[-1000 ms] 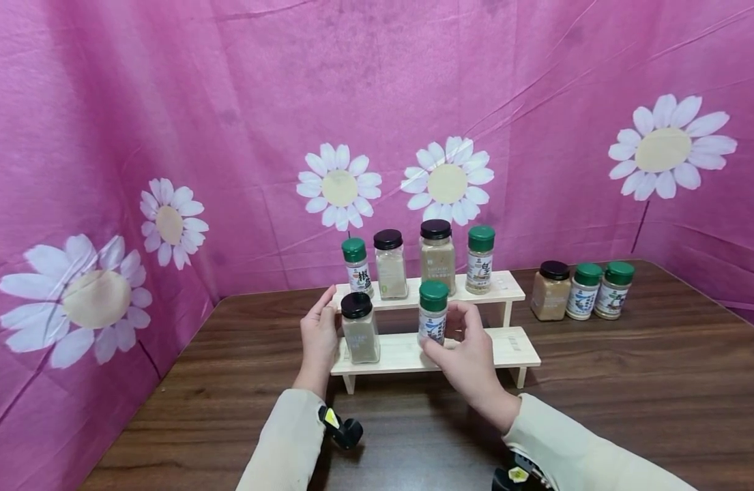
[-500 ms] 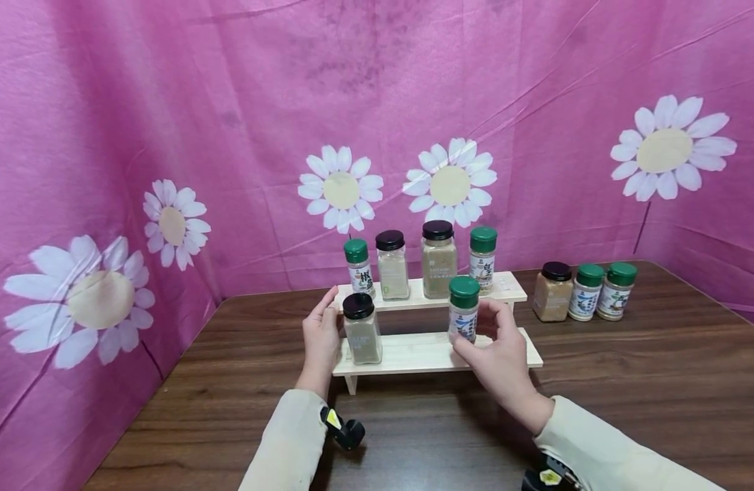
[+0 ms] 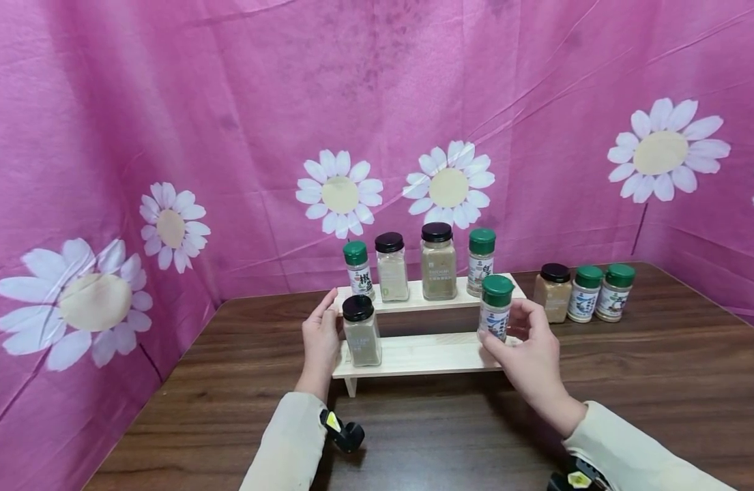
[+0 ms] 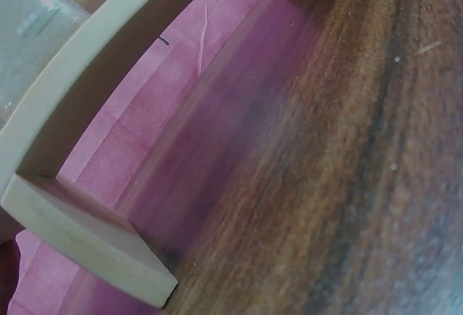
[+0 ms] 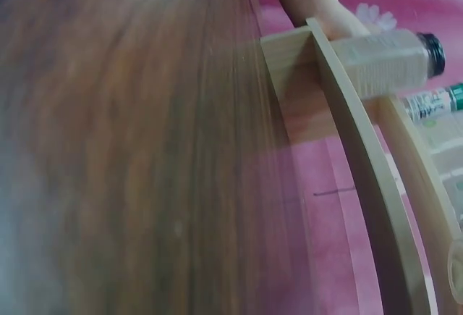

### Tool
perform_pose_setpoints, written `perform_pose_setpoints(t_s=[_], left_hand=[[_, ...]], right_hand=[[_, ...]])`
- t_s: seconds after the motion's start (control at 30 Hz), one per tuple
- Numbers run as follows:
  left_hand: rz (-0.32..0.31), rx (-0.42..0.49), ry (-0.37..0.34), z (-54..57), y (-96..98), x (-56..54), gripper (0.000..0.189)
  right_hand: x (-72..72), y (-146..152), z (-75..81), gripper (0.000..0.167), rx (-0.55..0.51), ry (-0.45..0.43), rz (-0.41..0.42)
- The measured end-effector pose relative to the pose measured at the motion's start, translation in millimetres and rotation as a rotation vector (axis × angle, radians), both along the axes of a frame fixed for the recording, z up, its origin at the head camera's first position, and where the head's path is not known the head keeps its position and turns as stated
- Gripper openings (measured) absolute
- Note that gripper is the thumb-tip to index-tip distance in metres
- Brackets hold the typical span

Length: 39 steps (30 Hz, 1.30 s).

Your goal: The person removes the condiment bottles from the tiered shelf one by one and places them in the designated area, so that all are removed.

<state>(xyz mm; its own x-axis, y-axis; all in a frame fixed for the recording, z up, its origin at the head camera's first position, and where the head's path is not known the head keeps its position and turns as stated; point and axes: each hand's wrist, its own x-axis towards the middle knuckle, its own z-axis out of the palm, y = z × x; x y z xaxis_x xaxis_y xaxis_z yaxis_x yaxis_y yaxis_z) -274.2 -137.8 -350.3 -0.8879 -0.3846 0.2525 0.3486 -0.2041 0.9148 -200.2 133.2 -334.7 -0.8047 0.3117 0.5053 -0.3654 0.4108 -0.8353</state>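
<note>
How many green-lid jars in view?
5. Upper shelf: leftmost jar, rightmost jar. Right hand: held jar. Table, at right: middle jar and end jar of a row. No others show; hidden ones can't be ruled out.

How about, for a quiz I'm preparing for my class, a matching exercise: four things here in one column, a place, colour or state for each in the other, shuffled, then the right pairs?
Column one
1. Right hand
2. Backdrop
3. Brown-filled jar
4. Left hand

Column two
A. On the table, right of the rack
B. At the rack's left end
C. Holding a green-lidded jar
D. Pink, with white flowers

Right pairs: 1-C, 2-D, 3-A, 4-B
</note>
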Motion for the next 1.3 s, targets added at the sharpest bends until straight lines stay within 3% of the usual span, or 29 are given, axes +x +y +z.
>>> perform_pose_setpoints(t_s=[0.7, 1.3], left_hand=[[-0.019, 0.026, 0.018, 1.9, 1.7, 1.9, 0.043], [-0.008, 0.023, 0.035, -0.4, 0.9, 0.9, 0.043]], right_hand=[[-13.3, 50.6, -3.1, 0.055, -0.041, 0.02, -0.188], [-30.0, 86.0, -15.7, 0.058, 0.063, -0.152, -0.265]])
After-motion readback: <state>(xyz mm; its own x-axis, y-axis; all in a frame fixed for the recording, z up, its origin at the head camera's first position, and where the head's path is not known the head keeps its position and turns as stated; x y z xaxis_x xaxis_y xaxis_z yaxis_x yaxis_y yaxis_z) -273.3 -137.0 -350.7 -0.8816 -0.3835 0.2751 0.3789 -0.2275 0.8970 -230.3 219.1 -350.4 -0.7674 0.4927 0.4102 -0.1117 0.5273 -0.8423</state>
